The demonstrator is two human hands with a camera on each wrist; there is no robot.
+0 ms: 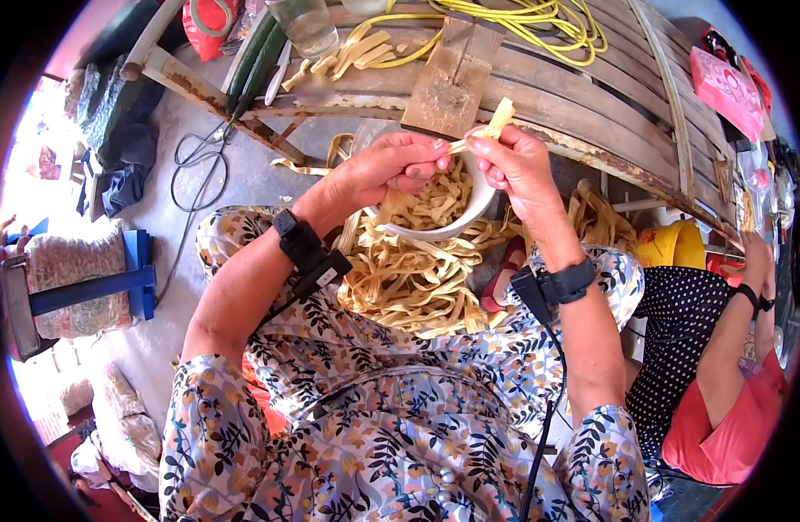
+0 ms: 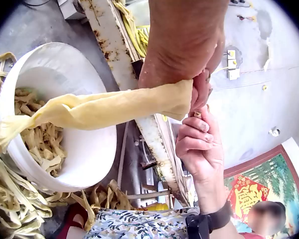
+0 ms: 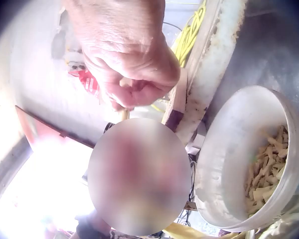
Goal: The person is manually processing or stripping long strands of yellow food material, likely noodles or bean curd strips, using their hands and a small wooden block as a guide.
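Note:
Both hands meet above a white bucket (image 1: 470, 224), thumbs and fingertips close together. My left hand (image 1: 387, 165) pinches a pale yellow, flat strip (image 2: 114, 107), whose long folded length reaches out over the bucket in the left wrist view. My right hand (image 1: 520, 165) grips a pale yellow piece (image 1: 502, 116) that sticks up past its fingers. A thin part of the material shows between the two hands. Short cut pieces (image 3: 269, 169) lie inside the bucket. In the right wrist view the curled right fingers hide most of what they hold.
Long loose strips (image 1: 409, 278) heap on the floor around the bucket. A slatted bench (image 1: 556, 96) ahead carries a wooden block (image 1: 448, 91), yellow cord (image 1: 548, 22), cut pieces (image 1: 365, 52), a glass (image 1: 304, 26) and green cucumbers (image 1: 256, 61). Another person (image 1: 722, 383) sits at the right.

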